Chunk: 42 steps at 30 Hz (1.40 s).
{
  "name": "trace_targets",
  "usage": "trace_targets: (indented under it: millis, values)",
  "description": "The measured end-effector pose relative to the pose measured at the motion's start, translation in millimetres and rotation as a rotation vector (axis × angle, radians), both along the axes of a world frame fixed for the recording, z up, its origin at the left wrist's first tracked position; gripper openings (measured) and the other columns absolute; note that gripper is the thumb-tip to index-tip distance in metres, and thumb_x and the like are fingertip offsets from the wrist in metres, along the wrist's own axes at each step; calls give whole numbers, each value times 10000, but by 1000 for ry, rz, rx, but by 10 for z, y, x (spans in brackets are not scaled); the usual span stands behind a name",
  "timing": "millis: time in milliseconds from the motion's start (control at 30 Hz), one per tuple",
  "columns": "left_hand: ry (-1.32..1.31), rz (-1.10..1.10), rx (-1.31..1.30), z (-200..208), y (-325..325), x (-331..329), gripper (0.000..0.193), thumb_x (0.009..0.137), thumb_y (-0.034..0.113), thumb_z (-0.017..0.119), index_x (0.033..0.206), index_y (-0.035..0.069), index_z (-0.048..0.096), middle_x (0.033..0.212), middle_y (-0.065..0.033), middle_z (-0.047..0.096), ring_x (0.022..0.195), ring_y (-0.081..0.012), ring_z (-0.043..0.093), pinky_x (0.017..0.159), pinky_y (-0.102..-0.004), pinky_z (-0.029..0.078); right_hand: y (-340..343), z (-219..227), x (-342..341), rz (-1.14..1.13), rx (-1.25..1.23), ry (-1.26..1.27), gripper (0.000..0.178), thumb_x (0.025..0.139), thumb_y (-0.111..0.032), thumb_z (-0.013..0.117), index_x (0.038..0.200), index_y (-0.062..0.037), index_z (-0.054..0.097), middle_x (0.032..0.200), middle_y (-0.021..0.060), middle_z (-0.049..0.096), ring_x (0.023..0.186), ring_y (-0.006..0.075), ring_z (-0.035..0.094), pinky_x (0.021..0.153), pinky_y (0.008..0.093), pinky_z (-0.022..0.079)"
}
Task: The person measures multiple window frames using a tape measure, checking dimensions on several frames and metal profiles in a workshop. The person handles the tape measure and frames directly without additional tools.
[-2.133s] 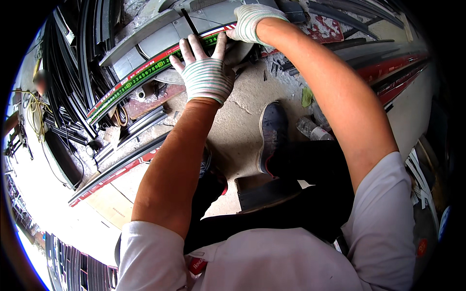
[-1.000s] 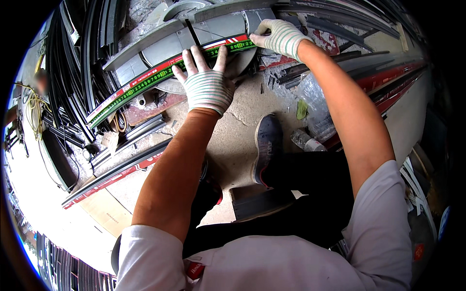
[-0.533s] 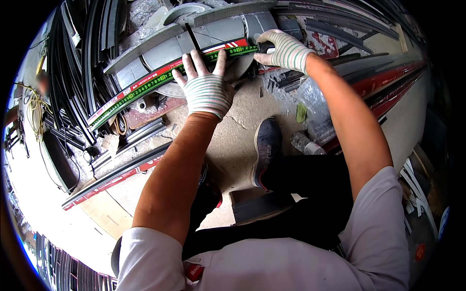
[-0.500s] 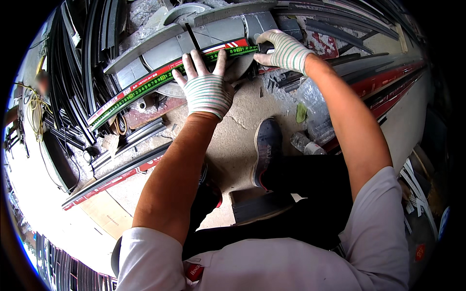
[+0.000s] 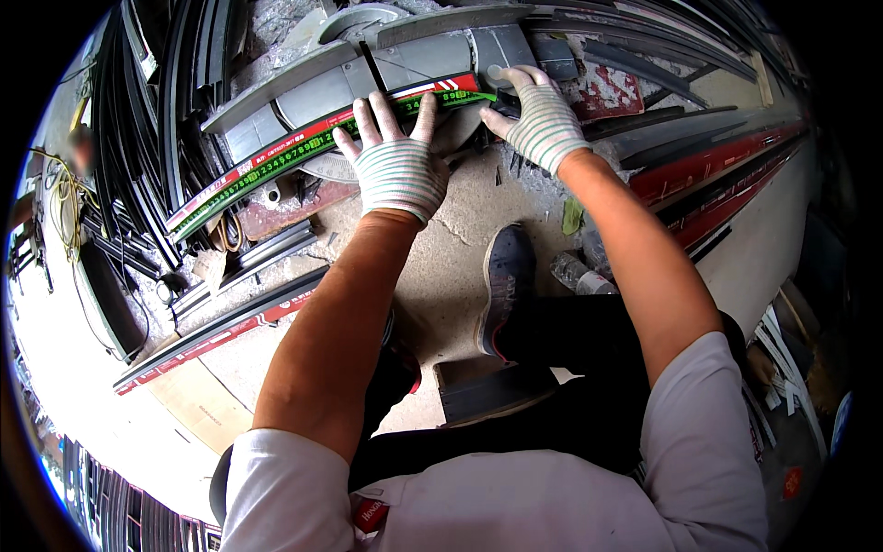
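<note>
Both my hands wear white striped knit gloves. My left hand (image 5: 400, 173) lies with fingers spread on a green tape measure blade (image 5: 262, 175) and the red-faced profile strip (image 5: 280, 147) along it. Strip and blade stretch across the grey metal bed (image 5: 317, 97) of what looks like a cutting saw, in front of its fence (image 5: 276, 87). At the blade's right end, my right hand (image 5: 544, 124) is closed, thumb and forefinger around the dark tape measure case (image 5: 505, 97), which the fingers mostly hide.
Long black profiles (image 5: 179, 101) are piled at the left, and more red-faced profiles (image 5: 736, 152) lie at the right. A clear plastic bottle (image 5: 581, 273) rests on the floor near my shoe (image 5: 509, 285). Another red-faced strip (image 5: 221, 336) lies at lower left.
My right wrist and forearm have swung left and nearer to me, while the fingers stay at the blade's end. My left hand remains spread on the strip, shifted very slightly right.
</note>
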<state>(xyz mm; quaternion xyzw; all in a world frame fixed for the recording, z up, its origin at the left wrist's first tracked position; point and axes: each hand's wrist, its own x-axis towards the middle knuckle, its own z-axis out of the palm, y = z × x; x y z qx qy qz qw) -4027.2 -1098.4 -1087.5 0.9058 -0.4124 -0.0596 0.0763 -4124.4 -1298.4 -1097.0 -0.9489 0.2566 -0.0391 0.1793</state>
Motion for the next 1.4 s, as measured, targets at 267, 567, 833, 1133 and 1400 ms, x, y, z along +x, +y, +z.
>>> trace_targets:
  millis: [267, 567, 833, 1133, 1400]
  values:
    - [-7, -2, -23, -37, 16, 4, 850, 733, 281, 660, 1524, 291, 349, 1527, -316, 275, 1431, -518, 222, 1092, -753, 132, 209, -49, -130, 56, -276, -201, 503, 809, -335, 748, 1196, -69, 567, 1267, 112, 530, 1124, 327, 532, 992, 458, 454]
    - [7, -8, -19, -3, 26, 10, 840, 735, 279, 653, 1521, 281, 355, 1524, -318, 272, 1430, -518, 217, 1090, -752, 131, 329, -145, -110, -1, -337, -244, 276, 896, -235, 625, 1149, -124, 633, 1184, 79, 610, 1090, 309, 559, 927, 467, 467]
    - [9, -3, -20, 10, 17, 1, 828, 740, 274, 651, 1516, 279, 365, 1521, -319, 281, 1431, -518, 216, 1090, -751, 130, 272, -117, -79, 22, -259, -160, 430, 857, -314, 675, 1226, -111, 587, 1246, 130, 582, 1145, 332, 535, 942, 492, 466]
    - [6, 0, -44, 10, 20, 0, 824, 738, 273, 650, 1514, 272, 373, 1520, -321, 282, 1432, -517, 218, 1092, -748, 133, 25, 133, 57, 119, -132, 181, 559, 798, -344, 741, 1277, -122, 555, 1235, 170, 546, 1166, 372, 522, 1018, 486, 454]
    - [10, 0, -42, 13, 19, 10, 837, 722, 270, 658, 1510, 270, 376, 1516, -320, 285, 1424, -513, 230, 1088, -751, 135, -306, 231, 151, 171, 201, 166, 552, 831, -337, 697, 1297, -67, 575, 1261, 217, 551, 1137, 387, 581, 1006, 406, 476]
